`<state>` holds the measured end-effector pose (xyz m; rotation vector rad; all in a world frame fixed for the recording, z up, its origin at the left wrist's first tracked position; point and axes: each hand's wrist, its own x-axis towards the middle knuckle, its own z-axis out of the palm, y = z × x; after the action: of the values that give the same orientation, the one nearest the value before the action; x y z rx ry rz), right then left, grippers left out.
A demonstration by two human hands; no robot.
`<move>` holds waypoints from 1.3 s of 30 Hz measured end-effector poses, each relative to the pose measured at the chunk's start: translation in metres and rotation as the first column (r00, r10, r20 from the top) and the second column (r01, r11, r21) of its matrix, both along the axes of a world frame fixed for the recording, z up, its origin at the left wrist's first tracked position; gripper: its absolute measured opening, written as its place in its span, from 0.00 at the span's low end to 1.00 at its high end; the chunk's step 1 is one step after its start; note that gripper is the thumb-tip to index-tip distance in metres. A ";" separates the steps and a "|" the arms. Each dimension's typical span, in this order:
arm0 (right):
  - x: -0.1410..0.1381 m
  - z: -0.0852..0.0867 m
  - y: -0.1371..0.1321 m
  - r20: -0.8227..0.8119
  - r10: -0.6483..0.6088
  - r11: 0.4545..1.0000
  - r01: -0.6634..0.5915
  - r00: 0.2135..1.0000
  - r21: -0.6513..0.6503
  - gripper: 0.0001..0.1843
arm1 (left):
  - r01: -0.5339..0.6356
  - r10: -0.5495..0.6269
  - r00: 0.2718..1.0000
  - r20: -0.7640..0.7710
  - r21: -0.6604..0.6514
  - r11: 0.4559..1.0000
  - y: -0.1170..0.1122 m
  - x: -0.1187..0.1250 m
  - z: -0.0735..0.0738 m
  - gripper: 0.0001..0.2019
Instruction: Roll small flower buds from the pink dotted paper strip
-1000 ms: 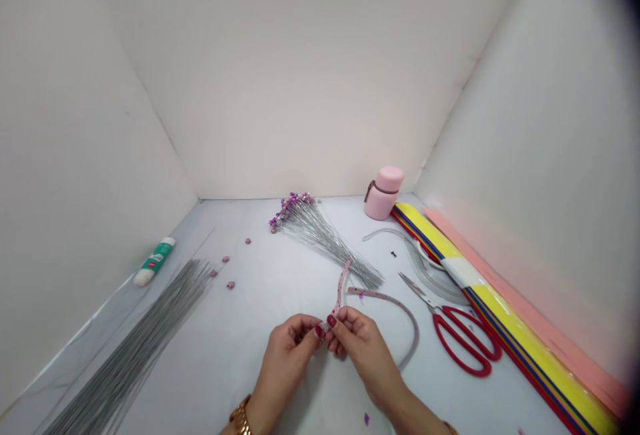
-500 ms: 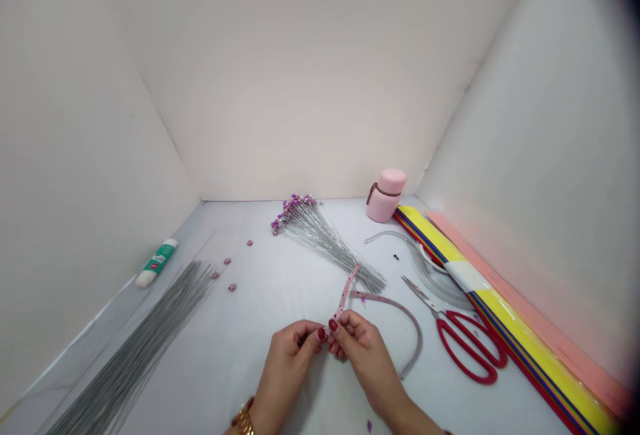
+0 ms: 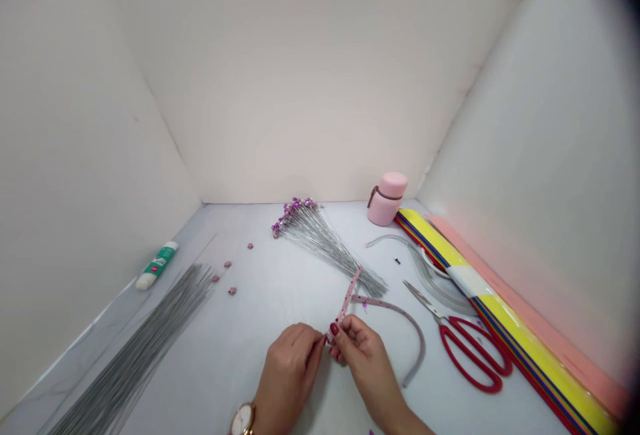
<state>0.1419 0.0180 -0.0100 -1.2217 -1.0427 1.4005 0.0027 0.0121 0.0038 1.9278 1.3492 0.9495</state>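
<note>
The left hand (image 3: 291, 372) and right hand (image 3: 367, 368) were together at near centre of the white work surface (image 3: 220, 362), fingers clamped on a pink dotted strip (image 3: 346, 303) whose free end pointed far. A curved pink band (image 3: 413, 327) lay just right of the strip, near the right hand. Far of the hands sat a bundle of silver wires with purple beaded tips (image 3: 320, 245). Loose grey wires (image 3: 140, 348) lay left, with small pink beads (image 3: 233, 290) and a glue stick (image 3: 157, 266) beyond. Right were red-handled scissors (image 3: 470, 355), a clear plastic strip (image 3: 425, 268), yellow striped paper strips (image 3: 515, 348) and salmon paper (image 3: 550, 335). A pink jar (image 3: 386, 199) stood far right. A wristwatch (image 3: 243, 420) was on the left wrist.
</note>
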 end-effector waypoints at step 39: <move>-0.001 -0.003 0.002 -0.092 -0.030 1.000 0.029 0.995 -0.013 0.06 | -0.019 0.052 0.981 0.187 -0.173 0.985 -0.004 0.009 -0.002 0.08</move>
<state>0.1406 0.0204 -0.0130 -1.1651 -0.9512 1.4280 0.0113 0.0085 0.0015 1.6462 1.3116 0.9760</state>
